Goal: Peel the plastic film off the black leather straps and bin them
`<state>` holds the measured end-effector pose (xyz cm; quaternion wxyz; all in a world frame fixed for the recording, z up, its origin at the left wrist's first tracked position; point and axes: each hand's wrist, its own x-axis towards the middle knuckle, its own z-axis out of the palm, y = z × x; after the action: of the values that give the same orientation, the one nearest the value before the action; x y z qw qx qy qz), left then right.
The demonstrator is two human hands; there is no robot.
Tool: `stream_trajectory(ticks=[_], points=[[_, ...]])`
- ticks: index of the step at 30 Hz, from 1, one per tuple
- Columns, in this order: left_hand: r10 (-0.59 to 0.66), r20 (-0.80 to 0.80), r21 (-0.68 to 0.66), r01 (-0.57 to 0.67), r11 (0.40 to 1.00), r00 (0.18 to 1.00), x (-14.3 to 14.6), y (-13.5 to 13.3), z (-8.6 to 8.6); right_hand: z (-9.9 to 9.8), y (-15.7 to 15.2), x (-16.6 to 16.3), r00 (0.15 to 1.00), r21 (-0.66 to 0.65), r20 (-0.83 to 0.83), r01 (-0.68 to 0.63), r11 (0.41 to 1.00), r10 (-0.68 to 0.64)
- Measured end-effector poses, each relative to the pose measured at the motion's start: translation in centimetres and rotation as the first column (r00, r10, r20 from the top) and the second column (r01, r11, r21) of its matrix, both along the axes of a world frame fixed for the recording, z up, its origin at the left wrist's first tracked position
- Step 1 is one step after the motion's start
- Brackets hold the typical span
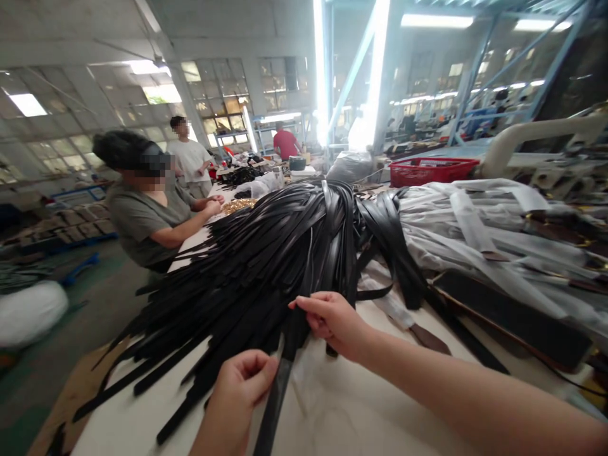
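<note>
A big heap of black leather straps (266, 253) fans out across a white table (342, 405). My left hand (242, 383) pinches one black strap (275, 399) near the table's front edge, and the strap runs down past my wrist. My right hand (332, 320) grips the same strap a little higher up, where it leaves the heap. Its fingers curl around the strap's upper part.
A pile of white-wrapped straps (475, 234) lies at the right, with a red basket (432, 171) behind it. A person in a grey shirt (147, 215) sits at the table's left side, and two more people stand farther back. Cardboard lies on the floor at the lower left.
</note>
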<state>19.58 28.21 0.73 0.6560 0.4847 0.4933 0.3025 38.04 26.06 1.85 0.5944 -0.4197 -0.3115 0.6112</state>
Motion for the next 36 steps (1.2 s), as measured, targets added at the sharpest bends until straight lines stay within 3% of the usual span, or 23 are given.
stream_trajectory(ticks=[5, 10, 14, 18, 24, 30, 34, 36], points=[[-0.008, 0.039, 0.023, 0.007, 1.000, 0.999, 0.0, -0.3, 0.3, -0.2, -0.8, -0.9, 0.976, -0.053, 0.141, -0.160, 0.986, 0.166], [-0.043, 0.015, 0.069, 0.042, 0.997, 0.999, 0.3, -0.9, 1.6, -0.4, 0.5, 0.4, 0.998, -0.026, -0.050, -0.029, 0.999, 0.027], [-0.038, 0.033, 0.057, 0.036, 0.998, 0.999, 0.4, -1.0, 1.6, -0.8, 0.0, -0.2, 0.998, 0.000, 0.068, 0.006, 1.000, -0.006], [-0.048, 0.050, 0.036, 0.046, 0.998, 0.998, 0.1, -0.7, 1.0, -1.0, -1.3, -1.4, 0.941, 0.042, 0.321, -0.129, 0.991, 0.108], [-0.059, 0.013, 0.009, 0.059, 0.998, 0.998, -0.1, -0.5, 0.2, -0.7, 0.4, 0.5, 0.973, 0.081, 0.231, -0.005, 0.997, -0.014], [-0.084, 0.005, 0.064, 0.083, 0.994, 0.996, 0.0, -0.3, 0.4, -0.8, -0.8, -0.9, 0.926, 0.086, 0.307, -0.256, 0.963, 0.219], [-0.094, -0.024, 0.122, 0.096, 0.988, 0.995, 0.2, -0.6, 1.1, -1.1, -0.8, -1.0, 0.941, 0.123, 0.331, -0.118, 0.985, 0.072], [-0.085, -0.050, 0.165, 0.092, 0.982, 0.995, 0.5, -0.9, 1.3, -1.1, -0.9, -1.2, 0.933, 0.129, 0.353, -0.119, 0.984, 0.067]])
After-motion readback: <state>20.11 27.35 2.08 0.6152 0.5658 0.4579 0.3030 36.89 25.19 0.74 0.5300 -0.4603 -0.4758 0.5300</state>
